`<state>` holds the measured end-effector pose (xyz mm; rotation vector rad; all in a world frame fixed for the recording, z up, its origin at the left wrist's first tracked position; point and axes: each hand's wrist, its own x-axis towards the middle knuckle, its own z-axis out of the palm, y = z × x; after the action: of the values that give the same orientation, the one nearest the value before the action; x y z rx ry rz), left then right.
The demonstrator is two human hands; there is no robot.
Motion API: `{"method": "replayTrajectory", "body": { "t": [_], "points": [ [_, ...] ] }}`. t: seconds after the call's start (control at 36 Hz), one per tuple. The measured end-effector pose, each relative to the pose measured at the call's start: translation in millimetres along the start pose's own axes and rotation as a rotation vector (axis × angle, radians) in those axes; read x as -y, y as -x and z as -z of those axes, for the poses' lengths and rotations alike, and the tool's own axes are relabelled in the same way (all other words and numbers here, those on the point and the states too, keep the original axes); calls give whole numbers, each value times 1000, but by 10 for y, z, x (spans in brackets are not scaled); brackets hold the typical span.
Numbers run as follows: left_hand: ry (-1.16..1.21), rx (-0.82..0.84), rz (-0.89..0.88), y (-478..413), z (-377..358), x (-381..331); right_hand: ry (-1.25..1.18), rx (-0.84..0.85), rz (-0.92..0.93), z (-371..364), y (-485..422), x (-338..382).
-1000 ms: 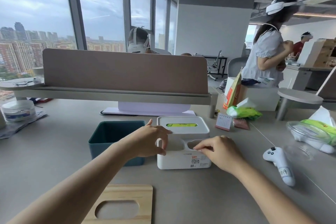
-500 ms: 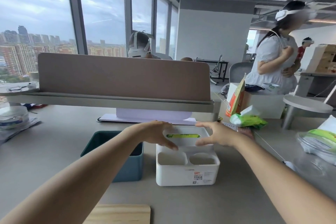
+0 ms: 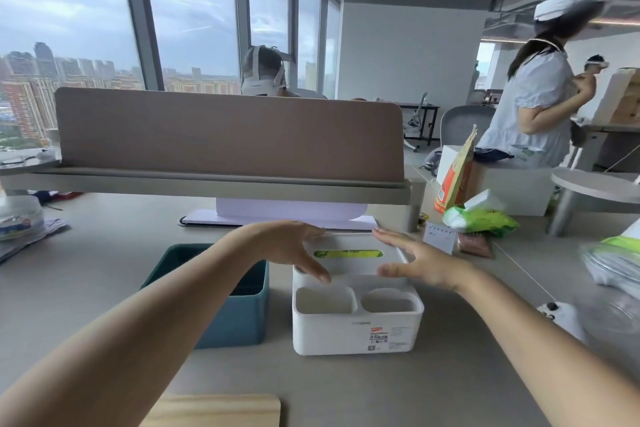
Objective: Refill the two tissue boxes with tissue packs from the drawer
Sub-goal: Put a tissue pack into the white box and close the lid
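Head view: a white box [image 3: 356,319] is standing on the grey desk [image 3: 415,392], its lid [image 3: 349,255] in place with a green pack showing through the slot [image 3: 348,253], and two open cups are sitting along its near edge. The left hand [image 3: 287,248] is lying over the lid's left side, fingers spread and extended, thumb pointing down toward the left cup; whether it is gripping the lid edge cannot be told. The right hand [image 3: 420,262] is resting at the lid's right side, fingers open and stretched along the far right corner, thumb reaching in over the lid; it is pinching nothing visible. A teal box [image 3: 235,309] is standing open, just beside the white box on its left. A wooden lid [image 3: 214,411] is lying at the near edge of the desk. A second green pack [image 3: 481,218] is lying to the right, well apart from the boxes, near an orange bag [image 3: 455,177]. A partition [image 3: 228,132] is running across behind the boxes.
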<state>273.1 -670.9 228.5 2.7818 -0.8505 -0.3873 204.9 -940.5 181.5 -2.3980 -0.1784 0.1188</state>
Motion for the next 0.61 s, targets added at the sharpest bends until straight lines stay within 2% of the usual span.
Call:
{"method": "replayTrajectory", "body": {
  "t": [0.22, 0.33, 0.42, 0.47, 0.56, 0.61],
  "points": [
    [-3, 57, 37, -57, 48, -72, -121, 6, 13, -78, -39, -101],
    [12, 87, 45, 44, 87, -156, -76, 32, -40, -34, 0, -13],
    [-26, 79, -25, 132, 43, -170, -41, 31, -87, 11, 73, 104],
    [-73, -25, -63, 184, -40, -131, 91, -48, -97, 10, 153, 190],
    [-84, -294, -109, 362, -193, -148, 388, -194, -82, -25, 331, 316],
    [-125, -452, -143, 501, -283, -200, 478, -246, -69, -51, 462, 393]
  ]
}}
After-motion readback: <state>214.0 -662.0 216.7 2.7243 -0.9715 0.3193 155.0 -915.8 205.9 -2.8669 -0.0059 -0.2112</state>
